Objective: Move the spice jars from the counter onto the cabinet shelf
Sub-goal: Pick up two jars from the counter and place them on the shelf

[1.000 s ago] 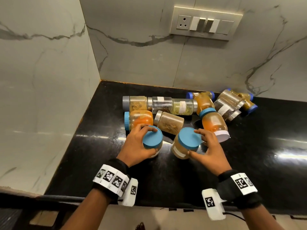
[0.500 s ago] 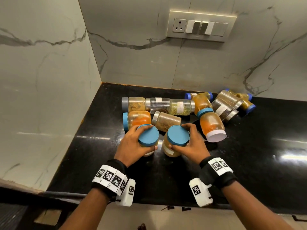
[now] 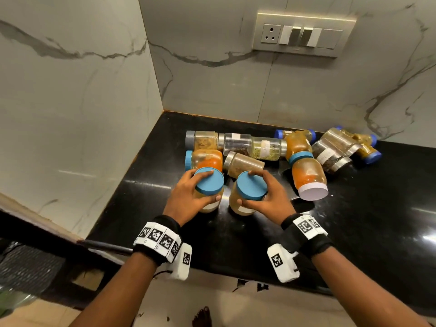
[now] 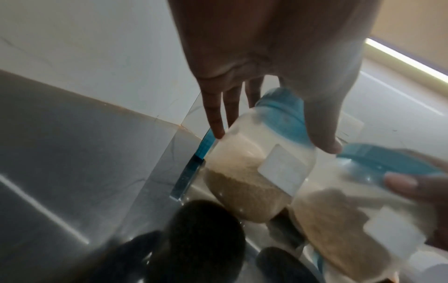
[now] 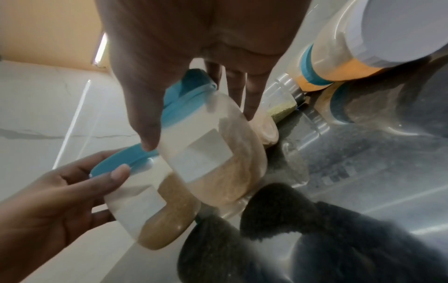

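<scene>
A person's two hands each hold a blue-lidded spice jar at a black counter [image 3: 354,232] set into a marbled corner. The left hand [image 3: 188,199] wraps its fingers and thumb around the left jar [image 3: 208,185] just under the lid, the fingertips [image 4: 218,132] pressed to the clear wall above a tan powder and a white label. The right hand [image 3: 271,197] grips the right jar [image 3: 250,188] the same way, thumb [image 5: 148,130] on the near side across the rim of the lid, fingers round the far side. The two held jars sit just beside each other, almost touching, both upright with a slight tilt; whether their bases rest on the counter or hang just above it cannot be told.

Just beyond the left hand's grip lies an orange-filled jar [image 3: 205,159] on its side, blue lid to the left. Beyond the right hand's grip lies a steel-lidded jar [image 3: 245,162], also on its side. Farther back, a row of toppled jars [image 3: 236,143] runs along the wall. To the outside of the right hand, an orange jar [image 3: 306,175] with a white lid leans against another behind it, and past that a cluster of jars [image 3: 342,147] lies in a heap. High above the grips, a switch panel [image 3: 302,34] is fixed to the wall
</scene>
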A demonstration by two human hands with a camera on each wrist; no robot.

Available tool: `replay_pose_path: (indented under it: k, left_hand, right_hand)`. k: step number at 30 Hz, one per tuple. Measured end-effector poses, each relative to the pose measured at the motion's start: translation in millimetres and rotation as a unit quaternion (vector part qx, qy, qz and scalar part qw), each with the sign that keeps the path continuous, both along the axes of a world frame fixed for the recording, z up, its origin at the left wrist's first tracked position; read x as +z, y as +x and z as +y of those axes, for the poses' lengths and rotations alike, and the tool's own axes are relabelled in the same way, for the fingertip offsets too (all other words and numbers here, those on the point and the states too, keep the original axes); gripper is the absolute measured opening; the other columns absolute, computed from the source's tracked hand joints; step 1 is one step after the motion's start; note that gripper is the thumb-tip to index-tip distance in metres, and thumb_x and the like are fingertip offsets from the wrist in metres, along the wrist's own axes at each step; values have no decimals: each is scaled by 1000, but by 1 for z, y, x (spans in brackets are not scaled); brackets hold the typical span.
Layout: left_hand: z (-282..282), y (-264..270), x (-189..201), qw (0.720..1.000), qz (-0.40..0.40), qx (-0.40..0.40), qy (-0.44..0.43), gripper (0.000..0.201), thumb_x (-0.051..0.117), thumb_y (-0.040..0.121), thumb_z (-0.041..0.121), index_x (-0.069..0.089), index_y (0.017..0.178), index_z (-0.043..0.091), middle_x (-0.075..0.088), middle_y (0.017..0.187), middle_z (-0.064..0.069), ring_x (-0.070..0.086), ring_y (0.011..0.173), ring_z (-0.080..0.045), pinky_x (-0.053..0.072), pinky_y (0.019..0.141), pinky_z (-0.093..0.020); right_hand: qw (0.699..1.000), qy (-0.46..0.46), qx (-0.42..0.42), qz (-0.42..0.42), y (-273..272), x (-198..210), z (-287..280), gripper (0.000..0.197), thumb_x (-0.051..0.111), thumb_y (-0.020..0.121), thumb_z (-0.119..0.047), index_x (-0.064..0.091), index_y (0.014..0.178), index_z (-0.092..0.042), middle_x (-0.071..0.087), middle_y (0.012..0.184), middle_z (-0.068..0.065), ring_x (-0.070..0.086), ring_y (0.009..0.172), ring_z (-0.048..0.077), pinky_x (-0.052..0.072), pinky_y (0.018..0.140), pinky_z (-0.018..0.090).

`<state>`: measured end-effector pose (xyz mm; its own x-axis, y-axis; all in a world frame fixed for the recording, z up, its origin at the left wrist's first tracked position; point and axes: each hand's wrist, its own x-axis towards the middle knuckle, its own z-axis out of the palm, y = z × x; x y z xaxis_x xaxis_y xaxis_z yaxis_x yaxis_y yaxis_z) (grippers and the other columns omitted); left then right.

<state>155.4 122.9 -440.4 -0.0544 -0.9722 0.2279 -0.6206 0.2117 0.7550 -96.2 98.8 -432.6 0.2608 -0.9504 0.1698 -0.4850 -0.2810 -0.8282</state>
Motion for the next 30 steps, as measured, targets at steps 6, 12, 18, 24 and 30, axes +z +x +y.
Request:
replay_pose_path:
  k: [6,12,18,24,30]
  left_hand:
    - [10,-5,-8,999,-6,35,-38,66,85,67,36,59,126,24,50,129,0,49,117,-10,43,100,-22]
    - [9,-3,7,998,-8,13,-53,64,88,63,36,63,120,20,54,124,-2,53,115,-12,51,96,-32]
    - [-2,1,68,989,59,24,-130,66,81,63,53,64,119,21,60,123,-2,58,112,-9,55,87,-27]
    - [-18,-1,168,974,83,49,-206,62,82,61,53,71,112,20,69,113,2,65,97,-6,54,80,-18]
    - [-22,-1,258,961,120,9,-251,62,83,56,47,70,113,24,68,115,7,64,102,-5,55,86,-23]
  right_hand:
    - [999,-20,15,39,1,-5,7,68,85,62,-42,52,120,-32,57,124,-9,54,113,8,48,93,27]
    - [999,-16,5,42,1,5,7,65,85,59,-44,52,116,-36,59,121,-7,57,112,12,52,92,34]
    - [996,-61,-3,-64,-7,71,-4,66,81,61,-55,51,116,-34,59,123,-6,57,115,11,56,90,36]
    - [983,-139,-29,-117,-8,160,-17,61,83,58,-52,60,110,-31,66,115,-8,63,105,10,56,80,26]
    - [966,-233,-20,-109,-15,260,-13,65,75,56,-65,61,110,-32,66,112,-12,63,101,11,55,78,27]
